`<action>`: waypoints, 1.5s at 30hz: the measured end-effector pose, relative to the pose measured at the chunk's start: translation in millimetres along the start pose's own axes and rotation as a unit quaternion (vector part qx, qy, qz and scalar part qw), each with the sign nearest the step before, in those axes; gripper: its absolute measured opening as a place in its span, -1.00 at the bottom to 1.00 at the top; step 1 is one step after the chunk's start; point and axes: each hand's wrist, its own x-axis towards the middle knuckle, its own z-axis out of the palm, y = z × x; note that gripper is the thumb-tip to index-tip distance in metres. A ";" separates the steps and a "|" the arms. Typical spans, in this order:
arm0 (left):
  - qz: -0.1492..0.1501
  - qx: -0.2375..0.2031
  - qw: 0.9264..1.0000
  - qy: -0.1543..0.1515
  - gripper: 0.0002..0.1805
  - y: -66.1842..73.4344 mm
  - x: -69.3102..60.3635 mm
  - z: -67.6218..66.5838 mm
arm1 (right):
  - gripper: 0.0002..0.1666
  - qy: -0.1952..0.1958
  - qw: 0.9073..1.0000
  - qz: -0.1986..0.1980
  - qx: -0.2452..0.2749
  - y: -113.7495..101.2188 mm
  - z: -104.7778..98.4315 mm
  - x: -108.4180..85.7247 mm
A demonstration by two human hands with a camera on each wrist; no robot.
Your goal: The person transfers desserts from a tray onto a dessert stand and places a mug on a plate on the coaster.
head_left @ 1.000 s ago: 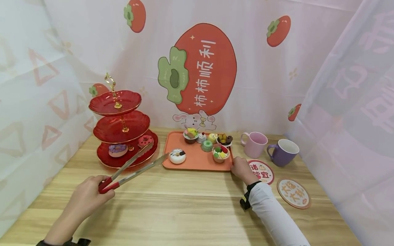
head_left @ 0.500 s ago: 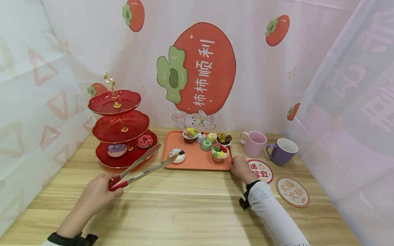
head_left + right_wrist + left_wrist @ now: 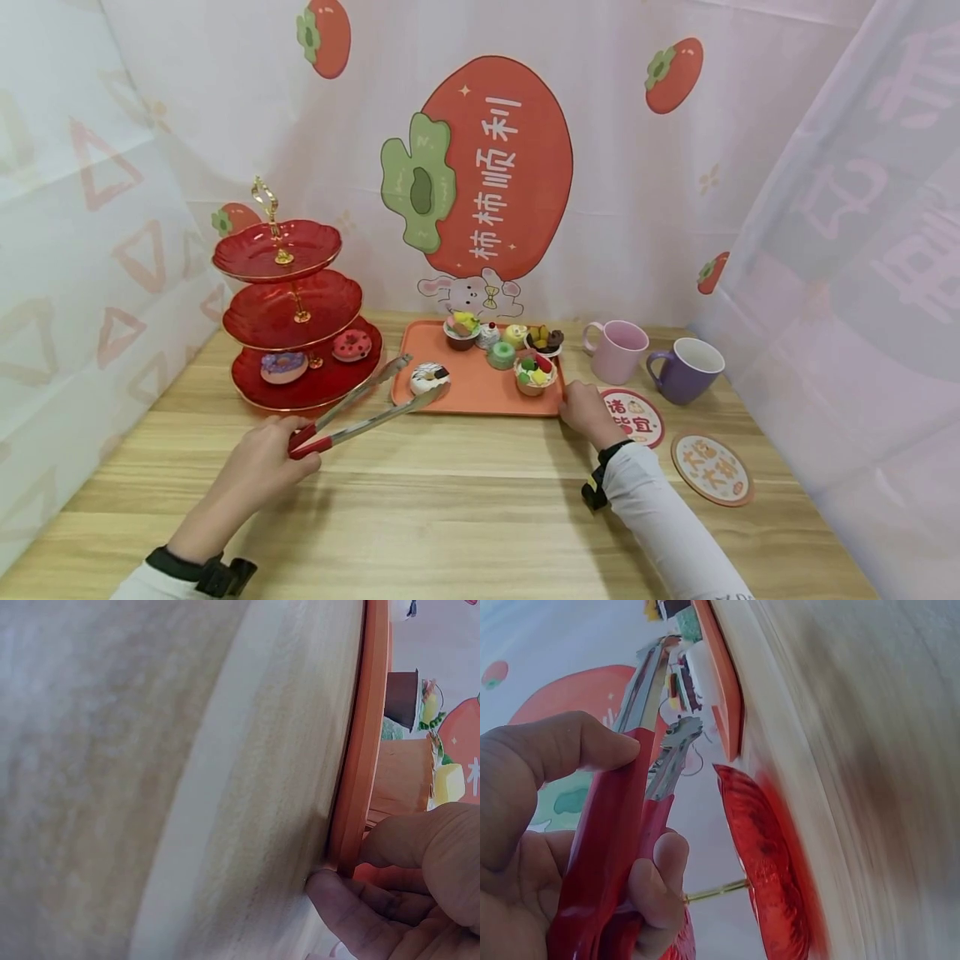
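Note:
My left hand [image 3: 268, 460] grips the red handles of metal tongs [image 3: 375, 421], whose arms are spread apart. The tong tips lie around the white striped doughnut [image 3: 428, 377] at the left of the orange tray [image 3: 480, 392]; in the head view I cannot tell whether they touch it. My right hand [image 3: 588, 410] pinches the tray's front right corner between thumb and fingers, as the right wrist view shows. Small cakes, among them a fruit-topped cupcake [image 3: 535, 375] and a green ring cake [image 3: 501, 355], sit on the tray's right and back.
A red three-tier stand [image 3: 296, 310] is at the left, with a purple doughnut [image 3: 283, 367] and a pink doughnut [image 3: 352, 345] on its bottom plate. A pink mug [image 3: 619, 352], a purple mug [image 3: 687, 371] and two round coasters [image 3: 712, 469] lie right of the tray.
The tongs and my left hand have moved right, from beside the stand to the white doughnut. My right hand has stayed at the tray corner.

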 end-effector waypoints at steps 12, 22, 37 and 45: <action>0.009 0.013 1.000 -0.019 -0.59 7.1 9.4 9.6 | -0.81 0.005 1.000 -0.002 -0.004 1.3 0.7 0.7; 0.012 0.019 1.000 -0.004 -0.61 3.9 8.8 16.2 | -0.80 0.006 1.000 0.001 -0.002 1.9 2.6 1.2; 0.036 0.033 0.999 0.007 -0.62 3.6 6.7 16.9 | -0.81 0.006 1.000 -0.004 -0.005 1.4 1.4 -0.1; 0.025 0.014 1.000 0.005 -0.61 3.1 3.5 10.4 | -0.79 0.007 1.000 -0.001 -0.009 1.4 1.2 0.5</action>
